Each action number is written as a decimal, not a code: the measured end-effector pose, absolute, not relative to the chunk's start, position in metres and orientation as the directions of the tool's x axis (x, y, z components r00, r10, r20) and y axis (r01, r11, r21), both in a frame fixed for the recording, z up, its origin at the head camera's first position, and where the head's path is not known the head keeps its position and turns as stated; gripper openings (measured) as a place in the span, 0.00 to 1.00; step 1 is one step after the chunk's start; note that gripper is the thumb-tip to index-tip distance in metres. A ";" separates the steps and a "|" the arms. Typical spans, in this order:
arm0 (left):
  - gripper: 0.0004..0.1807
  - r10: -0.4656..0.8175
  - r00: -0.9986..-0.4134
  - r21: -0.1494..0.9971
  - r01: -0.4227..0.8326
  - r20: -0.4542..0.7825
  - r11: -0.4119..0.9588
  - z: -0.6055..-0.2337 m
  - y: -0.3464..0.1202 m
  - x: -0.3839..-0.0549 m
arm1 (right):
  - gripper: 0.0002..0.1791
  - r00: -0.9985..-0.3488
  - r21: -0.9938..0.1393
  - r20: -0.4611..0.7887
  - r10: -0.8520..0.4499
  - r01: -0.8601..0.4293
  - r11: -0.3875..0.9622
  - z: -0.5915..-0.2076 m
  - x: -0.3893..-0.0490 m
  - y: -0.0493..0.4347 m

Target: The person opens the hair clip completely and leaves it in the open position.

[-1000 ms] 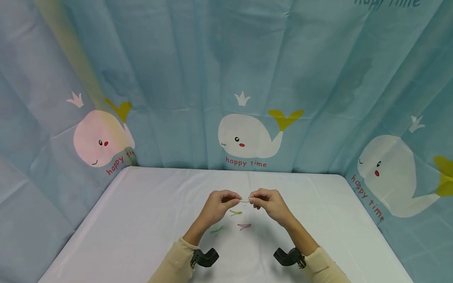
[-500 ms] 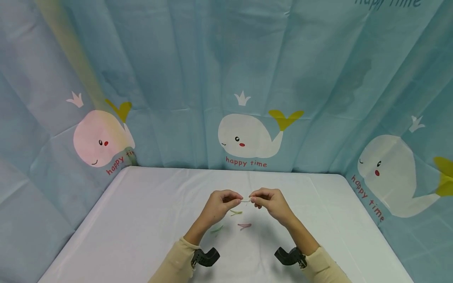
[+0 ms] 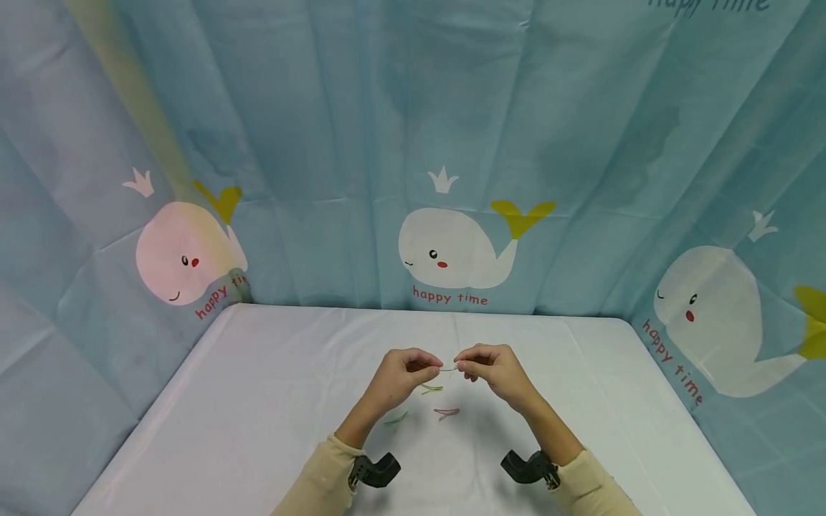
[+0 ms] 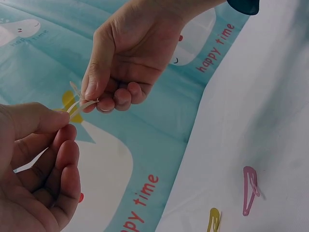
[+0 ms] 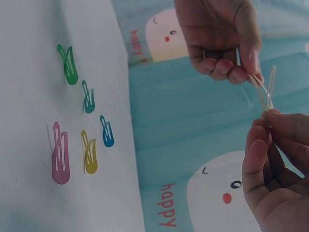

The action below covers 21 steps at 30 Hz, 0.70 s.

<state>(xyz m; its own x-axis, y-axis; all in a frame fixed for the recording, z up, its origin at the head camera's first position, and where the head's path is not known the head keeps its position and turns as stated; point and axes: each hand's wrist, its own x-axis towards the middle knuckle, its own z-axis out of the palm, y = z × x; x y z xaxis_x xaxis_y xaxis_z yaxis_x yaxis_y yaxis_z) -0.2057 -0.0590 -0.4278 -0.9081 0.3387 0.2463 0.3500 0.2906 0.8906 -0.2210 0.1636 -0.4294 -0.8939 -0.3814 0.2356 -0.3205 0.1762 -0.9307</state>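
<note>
A cream-white snap hair clip [image 5: 272,79] is held up over the far half of the table, between both hands. My left hand [image 3: 400,376] pinches one end between thumb and index finger. The thumb and index finger of my right hand [image 3: 493,369] pinch the other end. In the right wrist view the clip stands open, its narrow tongue sprung away from the frame. Fingertips hide both ends. Below the hands lie a pink hair clip [image 3: 447,412], a yellow one [image 5: 90,152] and a green one [image 5: 69,65], all with their tongues sprung out.
A teal clip [image 5: 89,97] and a blue clip [image 5: 107,131] also lie on the white-covered table [image 3: 271,430]. Behind the table hangs a blue curtain [image 3: 323,236] printed with whales. Each wrist wears a black camera mount, such as the left one [image 3: 376,470].
Both hands stay almost in place, pinching the cream-white hair clip. The clip tilts slightly, showing as a thinner line between the fingertips. The clips on the table have not moved.
</note>
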 end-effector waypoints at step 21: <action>0.07 0.349 -0.920 0.852 0.322 0.178 0.412 -0.426 -0.049 -0.232 | 0.14 -0.935 -0.939 0.136 -0.327 -0.227 0.258 -0.433 -0.239 0.170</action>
<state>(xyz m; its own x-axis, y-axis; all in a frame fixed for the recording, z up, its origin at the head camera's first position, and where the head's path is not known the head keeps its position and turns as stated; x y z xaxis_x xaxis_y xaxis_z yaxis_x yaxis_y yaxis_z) -0.2317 -0.0488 -0.4263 -0.9200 0.3490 0.1782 0.3216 0.4124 0.8523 -0.2387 0.1696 -0.4325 -0.9352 -0.3267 0.1364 -0.2272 0.2585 -0.9389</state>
